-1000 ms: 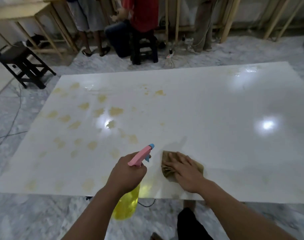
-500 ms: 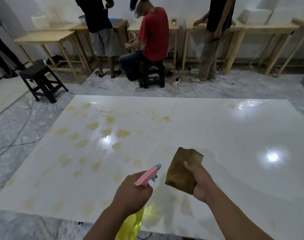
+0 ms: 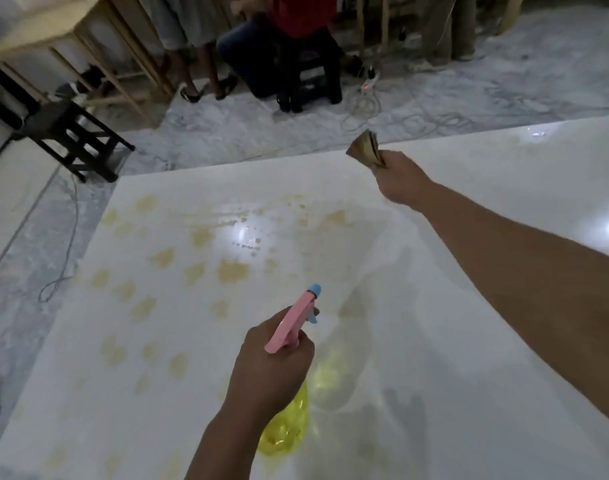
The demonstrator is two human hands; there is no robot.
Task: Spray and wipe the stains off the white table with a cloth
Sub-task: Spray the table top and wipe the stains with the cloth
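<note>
my left hand (image 3: 268, 368) has its grip clenched round the neck of the spray bottle (image 3: 289, 420), yellow body hanging below my fist, pink head with its blue nozzle pointing away from me over the white table (image 3: 469, 375). a finger lies by the blue trigger; i cannot tell whether it is squeezed. my right hand (image 3: 400, 181) is stretched out above the far part of the table, its grip bunched tight on the brown cloth (image 3: 365, 148), which sticks up out of my fist, lifted clear of the surface. yellowish stains (image 3: 232, 271) are scattered over the left half of the table, ahead and left of the nozzle, with a wet glare among them. past the far edge, on the marble floor (image 3: 261, 133), stand a black stool (image 3: 74, 140), wooden table legs and some people's legs
</note>
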